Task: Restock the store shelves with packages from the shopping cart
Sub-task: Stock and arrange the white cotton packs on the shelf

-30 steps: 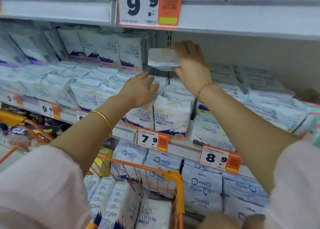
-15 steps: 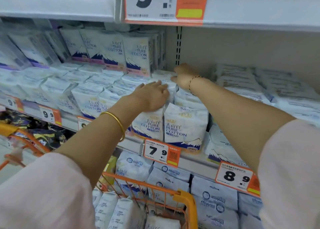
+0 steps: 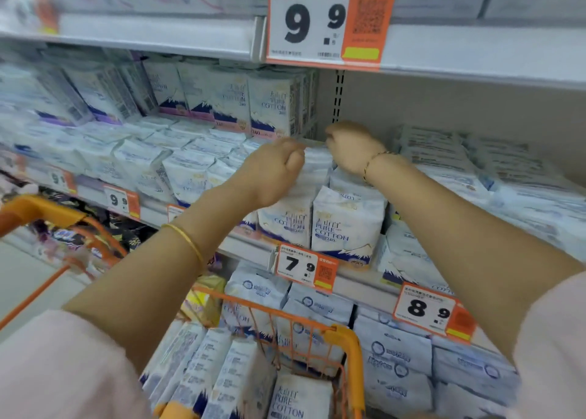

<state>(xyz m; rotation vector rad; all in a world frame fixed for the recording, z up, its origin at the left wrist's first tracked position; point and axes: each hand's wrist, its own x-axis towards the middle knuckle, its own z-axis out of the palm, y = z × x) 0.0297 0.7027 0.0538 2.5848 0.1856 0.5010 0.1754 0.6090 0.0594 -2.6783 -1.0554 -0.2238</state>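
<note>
A white cotton-pad package (image 3: 318, 161) lies flat on top of the stacked white "Pure Cotton" packages (image 3: 345, 225) on the middle shelf (image 3: 358, 282). My left hand (image 3: 272, 169) has its fingers curled at the package's left end. My right hand (image 3: 352, 147), also curled, grips its right end near the shelf's back wall. Below, the orange shopping cart (image 3: 345, 333) holds several more of the same packages (image 3: 222, 364), standing upright.
A row of upright packages (image 3: 269, 101) stands at the back left of the shelf. The upper shelf (image 3: 158, 38) hangs low overhead with a large 9.9 price tag (image 3: 326, 19). Flat stacks (image 3: 444, 152) lie to the right, with open space above them.
My right hand has brought the package down from mid-air onto the top of the stack. My left hand has gone from lying flat on the stack to curling at the package's end.
</note>
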